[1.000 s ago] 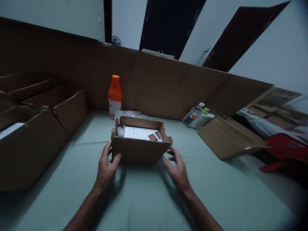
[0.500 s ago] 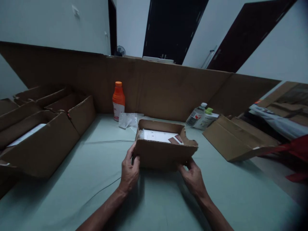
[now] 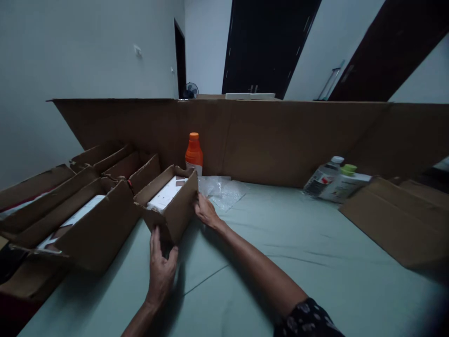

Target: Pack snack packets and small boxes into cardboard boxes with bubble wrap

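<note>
While the left hand (image 3: pixel 162 271) and right hand (image 3: pixel 207 212) hold the cardboard box (image 3: pixel 183 206), not yet released, beside other boxes (image 3: pixel 105 229) near the worktop (image 3: pixel 291 285)'s left edge, a white package (image 3: pixel 166 194) already lies inside.

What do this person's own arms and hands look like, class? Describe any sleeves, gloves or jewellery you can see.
Both the left hand and the right hand are ungloved, with no watch, ring or bracelet visible. A dark sleeve with a pale blotchy pattern shows on the right arm; no sleeve shows on the left.
</note>
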### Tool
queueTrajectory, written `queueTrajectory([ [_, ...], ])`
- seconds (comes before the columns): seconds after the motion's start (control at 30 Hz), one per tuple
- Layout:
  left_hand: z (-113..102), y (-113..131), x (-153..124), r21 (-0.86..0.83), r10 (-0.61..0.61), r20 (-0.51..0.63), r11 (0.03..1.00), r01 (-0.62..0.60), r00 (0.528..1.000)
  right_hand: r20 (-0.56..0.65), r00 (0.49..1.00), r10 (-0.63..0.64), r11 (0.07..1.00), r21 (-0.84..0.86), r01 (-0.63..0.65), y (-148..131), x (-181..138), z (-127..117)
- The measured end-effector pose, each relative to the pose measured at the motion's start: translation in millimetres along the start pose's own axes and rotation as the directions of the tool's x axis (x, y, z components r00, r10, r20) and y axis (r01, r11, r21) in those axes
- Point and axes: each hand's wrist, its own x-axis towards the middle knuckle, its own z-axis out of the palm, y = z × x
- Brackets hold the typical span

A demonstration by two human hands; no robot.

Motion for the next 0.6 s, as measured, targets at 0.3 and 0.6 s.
queueTrajectory([
  [0.3,43,-34,81,0.126,-0.013,0.069,0.992,0.004,0.998,0.161,0.986,-0.045,0.997,-0.047,0.053,16,32,68],
  [0.6,59,-63,124,0.272,0.014,0.044,0.962,-0.026,0.999,0.17,0.984,-0.049,0.995,-0.081,0.064,30,26,78],
])
